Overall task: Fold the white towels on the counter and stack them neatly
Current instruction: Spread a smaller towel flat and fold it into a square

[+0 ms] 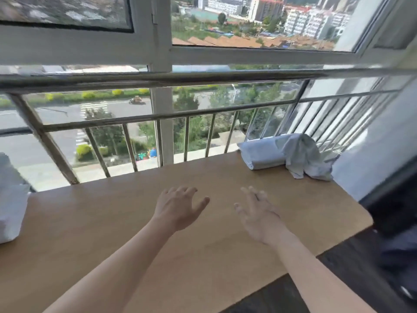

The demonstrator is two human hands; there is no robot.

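A wooden counter (108, 222) runs along a window. At its far right corner lies a folded white towel (261, 154), and a crumpled white towel (304, 159) is draped over that one's right end. My left hand (178, 206) hovers over the middle of the counter with its fingers spread and holds nothing. Just to its right, my right hand (257, 213) is also spread and empty. Both hands are well short of the towels. At the left edge sits a white stack or bundle (11, 213), only partly in view.
A metal railing (158, 116) with vertical bars stands right behind the counter's far edge, in front of the window. The counter's right end is rounded and drops off to a dark floor (338, 279). A dark object (392, 199) stands at the right.
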